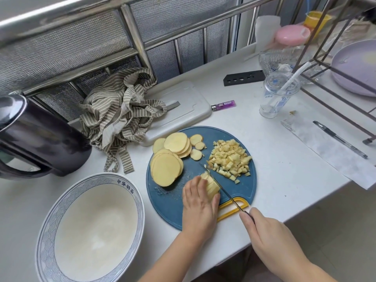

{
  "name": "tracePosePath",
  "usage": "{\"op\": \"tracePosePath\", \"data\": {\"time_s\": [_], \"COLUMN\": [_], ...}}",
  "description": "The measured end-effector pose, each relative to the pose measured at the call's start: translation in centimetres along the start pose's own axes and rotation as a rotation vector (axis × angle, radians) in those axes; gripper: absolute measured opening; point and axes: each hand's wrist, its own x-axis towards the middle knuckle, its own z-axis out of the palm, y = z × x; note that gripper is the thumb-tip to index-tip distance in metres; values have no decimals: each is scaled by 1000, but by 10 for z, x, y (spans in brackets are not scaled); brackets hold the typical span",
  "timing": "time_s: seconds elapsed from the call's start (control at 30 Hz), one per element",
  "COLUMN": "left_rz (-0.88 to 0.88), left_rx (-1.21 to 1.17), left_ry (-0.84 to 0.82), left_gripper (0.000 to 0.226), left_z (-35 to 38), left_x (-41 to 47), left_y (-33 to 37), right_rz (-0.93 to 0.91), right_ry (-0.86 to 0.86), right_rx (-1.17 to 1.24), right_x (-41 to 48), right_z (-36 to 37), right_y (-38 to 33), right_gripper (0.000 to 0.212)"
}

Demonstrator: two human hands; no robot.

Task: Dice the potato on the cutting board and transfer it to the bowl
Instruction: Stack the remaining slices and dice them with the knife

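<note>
A round blue cutting board (242, 186) with a yellow handle lies on the white counter. On it are stacks of round potato slices (166, 169), a few small slices (196, 154), and a heap of diced potato (231, 160) at the right. My left hand (200, 204) presses down on a stack of potato strips (211, 185) near the board's front. My right hand (270, 235) grips the handle of a thin knife (221, 189), whose blade rests against the right side of that stack. The white bowl (91, 226) with a blue patterned rim stands empty at the front left.
A black kettle (36, 137) stands at the left and a striped cloth (120, 117) lies on a white board (183, 108) behind. A lighter (223, 105), a plastic cup (278, 96), a pen (339, 139) and a metal rack (335, 64) are at the right.
</note>
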Motion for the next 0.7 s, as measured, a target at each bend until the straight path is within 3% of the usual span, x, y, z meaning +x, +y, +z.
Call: {"op": "tracePosePath", "data": {"time_s": [0.1,0.3,0.43,0.57,0.7], "left_rz": [-26,-12,-31,-18,-37], "left_rx": [-39,-69,-55,16,16], "left_ry": [-6,76,58,-7,-44], "left_gripper": [56,40,46,53,59], "left_z": [0,-3,-3,-4,-5], "left_x": [0,0,-2,1,2], "left_y": [0,4,3,5,5], "right_rz": [-6,-28,-4,-16,-3], "right_ry": [-6,24,25,52,1], "right_rx": [-43,-103,-85,-99,-72], "right_x": [-1,1,3,3,0], "right_z": [2,7,5,6,3], "right_y": [0,6,7,13,4], "right_gripper": [45,81,56,63,53]}}
